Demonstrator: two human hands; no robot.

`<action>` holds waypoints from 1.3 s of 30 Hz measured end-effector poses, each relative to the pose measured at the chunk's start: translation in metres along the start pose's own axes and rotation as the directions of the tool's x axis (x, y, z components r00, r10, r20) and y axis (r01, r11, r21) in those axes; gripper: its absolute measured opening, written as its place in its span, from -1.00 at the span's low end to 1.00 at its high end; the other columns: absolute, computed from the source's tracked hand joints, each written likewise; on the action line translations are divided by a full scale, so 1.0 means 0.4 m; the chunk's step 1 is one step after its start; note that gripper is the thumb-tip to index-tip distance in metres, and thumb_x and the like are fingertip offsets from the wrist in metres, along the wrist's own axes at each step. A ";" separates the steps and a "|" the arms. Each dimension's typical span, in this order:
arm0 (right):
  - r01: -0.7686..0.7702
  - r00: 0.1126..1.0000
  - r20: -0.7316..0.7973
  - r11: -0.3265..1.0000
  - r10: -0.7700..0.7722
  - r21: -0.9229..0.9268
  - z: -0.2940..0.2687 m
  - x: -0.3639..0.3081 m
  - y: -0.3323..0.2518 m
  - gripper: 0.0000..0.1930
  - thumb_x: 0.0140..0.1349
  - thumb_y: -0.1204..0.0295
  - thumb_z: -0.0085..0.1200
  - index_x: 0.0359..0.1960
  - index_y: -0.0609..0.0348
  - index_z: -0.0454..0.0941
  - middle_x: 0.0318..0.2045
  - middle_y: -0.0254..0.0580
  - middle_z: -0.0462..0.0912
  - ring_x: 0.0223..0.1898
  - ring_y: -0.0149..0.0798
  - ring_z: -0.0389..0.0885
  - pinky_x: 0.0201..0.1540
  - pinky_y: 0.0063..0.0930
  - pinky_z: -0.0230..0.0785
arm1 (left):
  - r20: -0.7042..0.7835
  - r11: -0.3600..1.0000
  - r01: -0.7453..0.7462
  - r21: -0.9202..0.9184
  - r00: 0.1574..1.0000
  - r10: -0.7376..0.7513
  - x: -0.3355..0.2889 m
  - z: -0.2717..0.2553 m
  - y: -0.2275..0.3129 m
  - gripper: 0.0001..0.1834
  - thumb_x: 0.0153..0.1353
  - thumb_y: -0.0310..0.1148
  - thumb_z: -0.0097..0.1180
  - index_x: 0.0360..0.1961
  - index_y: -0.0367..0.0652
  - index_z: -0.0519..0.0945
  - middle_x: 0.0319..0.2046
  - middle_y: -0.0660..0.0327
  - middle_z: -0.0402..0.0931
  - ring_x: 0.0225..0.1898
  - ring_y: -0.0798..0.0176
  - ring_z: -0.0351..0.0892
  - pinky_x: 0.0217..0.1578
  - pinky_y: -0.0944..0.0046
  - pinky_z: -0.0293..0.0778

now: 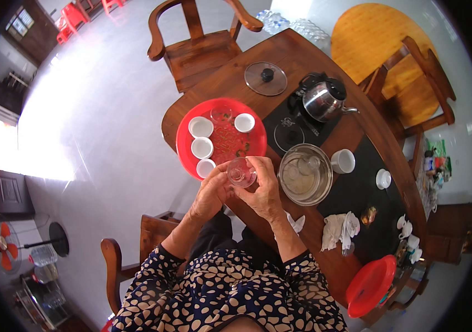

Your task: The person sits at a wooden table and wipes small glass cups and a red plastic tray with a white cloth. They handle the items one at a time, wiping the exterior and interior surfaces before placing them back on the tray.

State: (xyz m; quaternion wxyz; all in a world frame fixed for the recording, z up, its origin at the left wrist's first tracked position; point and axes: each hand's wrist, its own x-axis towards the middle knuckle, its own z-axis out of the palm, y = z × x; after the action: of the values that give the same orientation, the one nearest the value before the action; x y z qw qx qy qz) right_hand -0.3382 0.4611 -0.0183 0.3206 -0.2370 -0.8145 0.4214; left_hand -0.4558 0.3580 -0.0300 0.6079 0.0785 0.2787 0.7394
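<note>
Between my two hands, over the near rim of the red tray (183, 146), is a small clear glass cup (241, 175). My left hand (213, 191) has its fingers closed around the cup's left side. On the other side my right hand (262, 191) grips it with bent fingers. White cups (200, 127) stand along the tray's left side, and another white cup (244, 123) sits at its upper right. A clear glass (221, 114) stands near the tray's far rim. Right of my hands is a steel pot (329, 185) with water and clear glassware inside.
A steel kettle (323, 101) rests on the dark hob beyond the pot, with a glass lid (266, 78) farther left. A white mug (343, 161) stands beside the pot. Crumpled cloth (333, 231) and a red basin (371, 285) lie to the right. Wooden chairs (203, 52) flank the table.
</note>
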 end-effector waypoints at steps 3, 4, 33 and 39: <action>0.063 0.998 0.003 0.996 -0.063 -0.056 -0.022 0.013 -0.012 -0.32 -0.18 0.47 0.37 0.05 0.31 0.35 -0.05 0.04 0.42 -0.01 0.01 0.43 0.03 -0.22 0.35 | 0.018 0.991 -0.050 0.121 0.999 0.048 0.011 0.017 -0.002 -0.52 0.31 -0.36 0.00 0.21 -0.30 0.26 0.07 0.07 0.41 0.07 0.20 0.46 0.05 0.23 0.44; 0.080 0.997 0.009 0.995 -0.079 -0.059 -0.026 0.017 -0.018 -0.31 -0.18 0.46 0.37 0.06 0.30 0.35 -0.05 0.04 0.42 -0.01 0.01 0.43 0.03 -0.22 0.35 | 0.030 0.988 -0.070 0.141 0.997 0.066 0.015 0.021 0.006 -0.52 0.31 -0.36 0.01 0.21 -0.30 0.27 0.07 0.07 0.41 0.06 0.19 0.47 0.04 0.24 0.45; -0.140 0.985 -0.004 0.782 0.174 -0.607 -0.167 -0.480 0.147 -0.51 -0.14 0.52 0.26 -0.06 0.09 0.49 -0.05 -0.03 0.39 0.00 0.12 0.38 -0.03 -0.10 0.33 | -0.062 0.992 0.003 -0.128 0.998 -0.011 0.028 -0.051 0.007 -0.51 0.28 -0.01 -0.04 0.09 -0.11 0.45 -0.14 0.17 0.48 -0.27 0.24 0.46 -0.27 0.29 0.43; -0.184 0.960 -0.246 0.962 0.131 -0.203 -0.155 -0.302 0.021 -0.64 -0.07 0.61 0.07 -0.14 0.32 0.47 -0.22 0.01 0.47 -0.18 0.02 0.50 -0.09 -0.27 0.36 | 0.122 0.899 0.203 -0.388 0.978 -0.168 -0.001 -0.026 -0.080 -0.47 0.28 0.10 -0.11 -0.02 -0.14 0.49 -0.15 0.13 0.50 -0.27 0.23 0.43 -0.31 0.30 0.38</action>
State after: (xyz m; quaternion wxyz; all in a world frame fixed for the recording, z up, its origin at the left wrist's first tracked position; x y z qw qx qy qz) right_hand -0.2099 0.4196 -0.0370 0.3495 -0.3833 -0.7924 0.3209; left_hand -0.4331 0.3576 -0.0547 0.6901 -0.0423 0.1023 0.7151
